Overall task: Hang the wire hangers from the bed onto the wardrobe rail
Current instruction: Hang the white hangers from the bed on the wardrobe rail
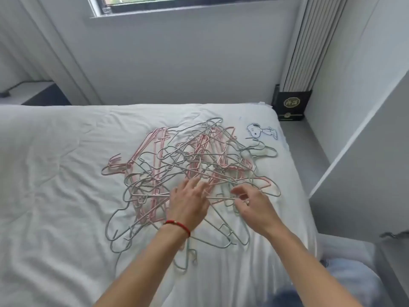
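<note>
A: Your left hand [190, 204] lies flat with spread fingers on the hanger pile [188, 173] on the bed [55, 173]; your right hand [250, 202] pinches one grey wire.

B: The hooks look interlocked, so pulling may drag others off.

A: The black box [291, 105] looks closed, so I cannot tell its contents.

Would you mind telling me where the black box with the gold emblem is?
The black box stands on the floor at the upper right, just past the bed corner, below the ribbed panel.

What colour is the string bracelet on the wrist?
Red, on the left wrist; the bracelet shows in the head view.
</note>
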Action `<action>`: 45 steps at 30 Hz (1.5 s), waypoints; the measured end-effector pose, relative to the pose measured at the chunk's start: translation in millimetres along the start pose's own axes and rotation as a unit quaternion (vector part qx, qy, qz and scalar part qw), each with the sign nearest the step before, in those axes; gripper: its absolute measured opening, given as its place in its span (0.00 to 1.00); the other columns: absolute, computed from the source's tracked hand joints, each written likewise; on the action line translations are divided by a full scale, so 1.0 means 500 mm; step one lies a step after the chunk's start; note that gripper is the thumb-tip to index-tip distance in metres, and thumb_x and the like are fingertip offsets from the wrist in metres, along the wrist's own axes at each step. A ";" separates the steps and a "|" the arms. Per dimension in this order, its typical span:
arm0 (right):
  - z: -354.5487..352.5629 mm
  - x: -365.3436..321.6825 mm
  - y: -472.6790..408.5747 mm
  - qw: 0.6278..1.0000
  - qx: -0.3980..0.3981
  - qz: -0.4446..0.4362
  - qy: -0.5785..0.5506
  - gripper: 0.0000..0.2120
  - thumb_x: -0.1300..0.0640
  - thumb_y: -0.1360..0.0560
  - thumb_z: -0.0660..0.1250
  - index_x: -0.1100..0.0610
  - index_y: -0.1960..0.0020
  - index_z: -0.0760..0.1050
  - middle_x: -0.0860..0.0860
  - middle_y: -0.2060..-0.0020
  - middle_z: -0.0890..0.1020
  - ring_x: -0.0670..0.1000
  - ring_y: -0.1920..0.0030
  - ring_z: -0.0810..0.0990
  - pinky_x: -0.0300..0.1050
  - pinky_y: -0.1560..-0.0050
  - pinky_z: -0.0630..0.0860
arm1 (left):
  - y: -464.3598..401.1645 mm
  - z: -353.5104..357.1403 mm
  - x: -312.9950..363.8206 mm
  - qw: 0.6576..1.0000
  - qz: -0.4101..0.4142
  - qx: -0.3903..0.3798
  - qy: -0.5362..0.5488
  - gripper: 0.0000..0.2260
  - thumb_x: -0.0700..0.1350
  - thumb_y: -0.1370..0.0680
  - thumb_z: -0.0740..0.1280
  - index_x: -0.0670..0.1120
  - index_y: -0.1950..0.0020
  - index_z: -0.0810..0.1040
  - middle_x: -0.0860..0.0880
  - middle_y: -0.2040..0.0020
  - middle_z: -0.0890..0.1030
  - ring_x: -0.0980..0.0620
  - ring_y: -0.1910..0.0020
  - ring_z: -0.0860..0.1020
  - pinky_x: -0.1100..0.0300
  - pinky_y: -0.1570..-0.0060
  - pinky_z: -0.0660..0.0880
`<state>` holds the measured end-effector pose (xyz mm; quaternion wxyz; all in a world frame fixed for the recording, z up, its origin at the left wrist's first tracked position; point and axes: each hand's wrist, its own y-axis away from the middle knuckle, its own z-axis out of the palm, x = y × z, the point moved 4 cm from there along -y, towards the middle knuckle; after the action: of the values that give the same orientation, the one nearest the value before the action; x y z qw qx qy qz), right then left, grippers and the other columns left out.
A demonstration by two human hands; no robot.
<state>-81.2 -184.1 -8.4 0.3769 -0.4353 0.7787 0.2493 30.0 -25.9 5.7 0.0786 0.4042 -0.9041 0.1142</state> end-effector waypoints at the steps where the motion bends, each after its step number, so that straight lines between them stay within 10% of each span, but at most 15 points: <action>1: 0.021 0.009 -0.006 1.000 -0.021 0.007 0.014 0.14 0.61 0.24 0.67 0.52 0.39 0.80 0.49 0.41 0.83 0.50 0.40 0.79 0.42 0.38 0.73 | -0.005 0.012 -0.014 1.000 -0.010 -0.021 -0.002 0.16 0.52 0.21 0.62 0.55 0.34 0.76 0.54 0.33 0.76 0.50 0.35 0.71 0.49 0.38 0.72; 5: 0.078 0.044 -0.015 0.996 -0.046 0.017 0.075 0.20 0.60 0.26 0.66 0.51 0.36 0.78 0.50 0.37 0.80 0.55 0.33 0.74 0.51 0.30 0.70 | -0.014 0.066 -0.035 0.997 -0.045 -0.056 -0.032 0.15 0.54 0.20 0.58 0.52 0.36 0.75 0.51 0.38 0.76 0.47 0.37 0.71 0.49 0.42 0.71; 10: 0.026 0.085 -0.056 0.978 0.146 0.080 0.125 0.19 0.58 0.24 0.68 0.53 0.34 0.77 0.55 0.31 0.77 0.60 0.31 0.72 0.54 0.32 0.69 | -0.037 0.070 -0.038 0.995 -0.040 -0.030 -0.086 0.14 0.55 0.19 0.58 0.52 0.38 0.74 0.49 0.43 0.76 0.47 0.43 0.73 0.46 0.47 0.72; 13: 0.004 0.126 -0.107 0.962 0.054 0.140 0.226 0.31 0.48 0.21 0.65 0.50 0.20 0.61 0.58 0.19 0.59 0.61 0.19 0.55 0.61 0.23 0.56 | -0.070 0.069 -0.026 0.995 -0.008 -0.017 -0.097 0.15 0.57 0.19 0.57 0.51 0.41 0.75 0.50 0.45 0.77 0.46 0.46 0.74 0.47 0.48 0.72; 20: -0.015 0.162 -0.133 0.945 -0.010 0.176 0.277 0.30 0.49 0.24 0.65 0.51 0.25 0.60 0.57 0.31 0.66 0.62 0.31 0.65 0.60 0.35 0.67 | -0.141 0.092 -0.005 0.990 -0.085 -0.080 0.076 0.13 0.52 0.20 0.62 0.48 0.40 0.79 0.47 0.42 0.78 0.46 0.41 0.74 0.50 0.37 0.71; 26: -0.042 0.140 -0.131 0.962 0.006 0.144 0.233 0.34 0.40 0.36 0.69 0.48 0.32 0.68 0.52 0.42 0.67 0.58 0.37 0.67 0.56 0.38 0.67 | -0.176 0.059 -0.032 0.999 -0.053 -0.011 -0.002 0.10 0.50 0.22 0.65 0.47 0.44 0.75 0.47 0.48 0.74 0.49 0.49 0.71 0.57 0.46 0.74; 30: -0.093 0.105 -0.128 0.982 0.046 0.069 0.170 0.35 0.42 0.40 0.73 0.51 0.36 0.67 0.49 0.45 0.65 0.56 0.41 0.72 0.53 0.41 0.72 | -0.231 0.006 -0.056 0.997 0.002 0.026 -0.073 0.26 0.58 0.27 0.66 0.48 0.33 0.71 0.43 0.35 0.72 0.45 0.37 0.70 0.45 0.37 0.73; 35: -0.176 0.104 -0.106 0.992 0.030 0.016 0.121 0.34 0.43 0.43 0.71 0.46 0.39 0.69 0.45 0.48 0.69 0.49 0.48 0.74 0.50 0.44 0.75 | -0.277 -0.050 -0.078 0.985 0.041 -0.073 -0.148 0.51 0.81 0.35 0.54 0.54 0.19 0.55 0.44 0.21 0.63 0.41 0.22 0.62 0.30 0.27 0.49; 39: -0.230 0.122 -0.064 0.996 0.020 0.018 0.090 0.31 0.46 0.44 0.70 0.44 0.41 0.70 0.43 0.50 0.72 0.42 0.51 0.72 0.44 0.49 0.72 | -0.275 -0.100 -0.072 0.981 0.056 -0.135 -0.130 0.36 0.77 0.28 0.55 0.51 0.35 0.76 0.47 0.44 0.84 0.47 0.47 0.82 0.47 0.42 0.78; 42: -0.248 0.142 -0.034 0.994 0.035 0.028 0.095 0.33 0.46 0.43 0.71 0.40 0.37 0.71 0.42 0.46 0.74 0.50 0.44 0.74 0.53 0.40 0.75 | -0.253 -0.129 -0.042 0.982 0.059 -0.175 -0.025 0.17 0.55 0.17 0.61 0.46 0.59 0.78 0.48 0.66 0.82 0.48 0.66 0.80 0.58 0.64 0.77; 45: -0.260 0.155 -0.012 0.992 0.053 0.048 0.106 0.40 0.56 0.34 0.77 0.42 0.25 0.66 0.47 0.29 0.69 0.57 0.28 0.67 0.50 0.29 0.66 | -0.212 -0.145 -0.008 0.935 0.030 -0.326 0.136 0.16 0.49 0.16 0.61 0.40 0.58 0.76 0.43 0.67 0.84 0.45 0.71 0.81 0.56 0.66 0.80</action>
<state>-150.5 -318.1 5.6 0.3021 -0.4010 0.8464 0.1777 115.5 -72.1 89.8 0.3250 0.3100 -0.8839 -0.1304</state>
